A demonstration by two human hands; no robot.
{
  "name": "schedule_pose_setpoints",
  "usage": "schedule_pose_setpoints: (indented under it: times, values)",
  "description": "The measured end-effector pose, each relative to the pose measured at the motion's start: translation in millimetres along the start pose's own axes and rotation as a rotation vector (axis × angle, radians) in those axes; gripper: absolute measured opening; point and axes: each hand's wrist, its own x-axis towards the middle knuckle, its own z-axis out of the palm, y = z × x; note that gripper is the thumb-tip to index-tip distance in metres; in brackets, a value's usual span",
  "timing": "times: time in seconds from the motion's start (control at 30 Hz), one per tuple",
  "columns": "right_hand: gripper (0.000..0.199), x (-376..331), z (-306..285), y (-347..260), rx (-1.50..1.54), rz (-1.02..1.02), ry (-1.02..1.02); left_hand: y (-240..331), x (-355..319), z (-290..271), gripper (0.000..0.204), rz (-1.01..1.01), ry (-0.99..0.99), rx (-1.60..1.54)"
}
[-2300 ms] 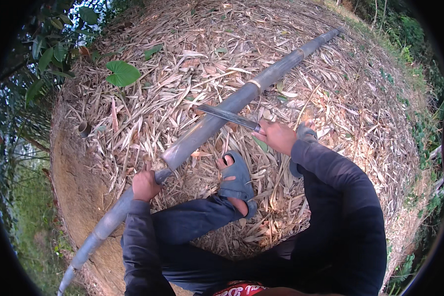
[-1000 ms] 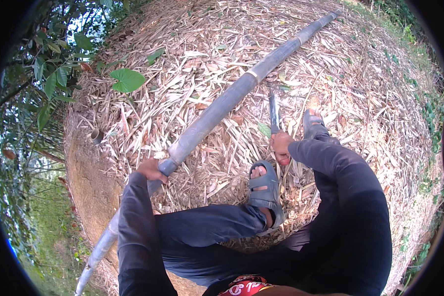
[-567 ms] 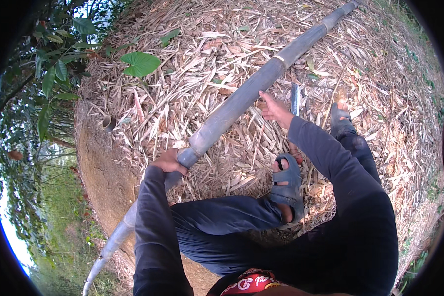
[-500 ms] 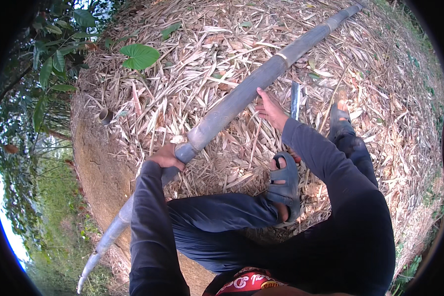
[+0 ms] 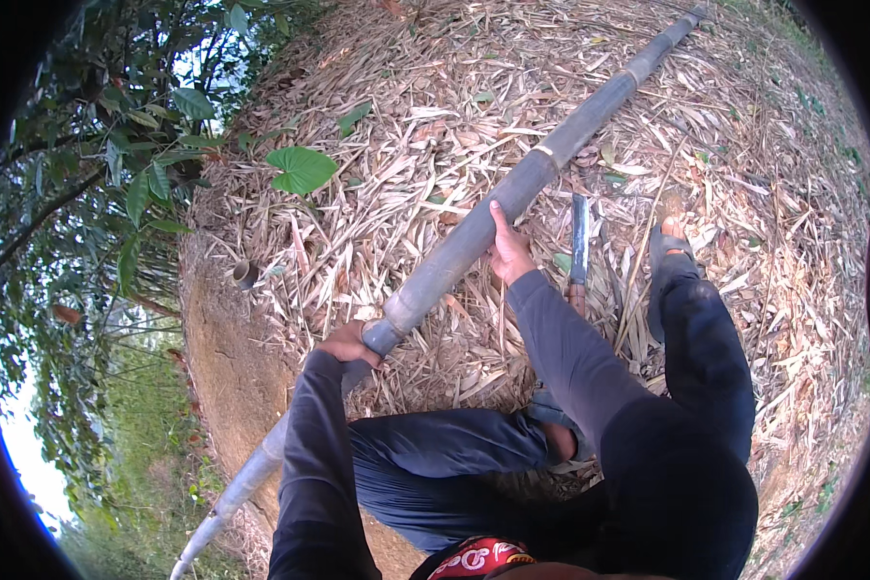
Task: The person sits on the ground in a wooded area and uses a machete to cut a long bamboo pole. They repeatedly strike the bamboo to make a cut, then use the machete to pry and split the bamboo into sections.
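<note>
A long grey bamboo pole (image 5: pixel 456 253) slants from the lower left to the far upper right over dry leaf litter. My left hand (image 5: pixel 350 344) is closed round it just below a node, where a thicker and a narrower part meet. Farther up the pole, my right hand (image 5: pixel 508 251) has its thumb along the near side of the bamboo; its other fingers are mostly hidden under it. To the right of that hand a machete (image 5: pixel 579 237) lies on the leaves, its handle toward me.
A short hollow stump (image 5: pixel 246 275) sticks up at the left by a bare earth bank (image 5: pixel 237 358). Near it grows a broad green leaf (image 5: pixel 300 170). Shrubs (image 5: pixel 97 213) line the left side. My sandalled right foot (image 5: pixel 674 249) rests beyond the machete.
My right hand has gone from spread fingers beside the pole to a hold on it. The view has shifted, so the scene sits lower and to the right. My left hand keeps its grip.
</note>
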Motion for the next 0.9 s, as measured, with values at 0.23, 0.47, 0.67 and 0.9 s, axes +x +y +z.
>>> schedule_pose_setpoints:
  times: [0.23, 0.47, 0.67, 0.9]
  values:
    - [0.085, -96.4, -1.8, 15.0, -0.287, -0.038, 0.285, -61.0, -16.4, 31.6, 0.095, -0.099, -0.45, 0.02]
    - [0.083, -114.7, -24.6, 19.5, -0.677, -0.078, 0.512, -73.3, 2.1, 49.7, 0.089, -0.077, -0.73, 0.068]
    - [0.091, -83.1, 27.9, 16.5, -0.844, -0.021, 0.573, -91.1, -10.5, 23.8, 0.09, 0.026, -0.432, -0.222]
    - [0.091, -15.4, 53.2, -22.8, -0.99, -0.018, 0.572, -35.7, -45.0, 48.3, 0.106, 0.179, 0.626, 0.206]
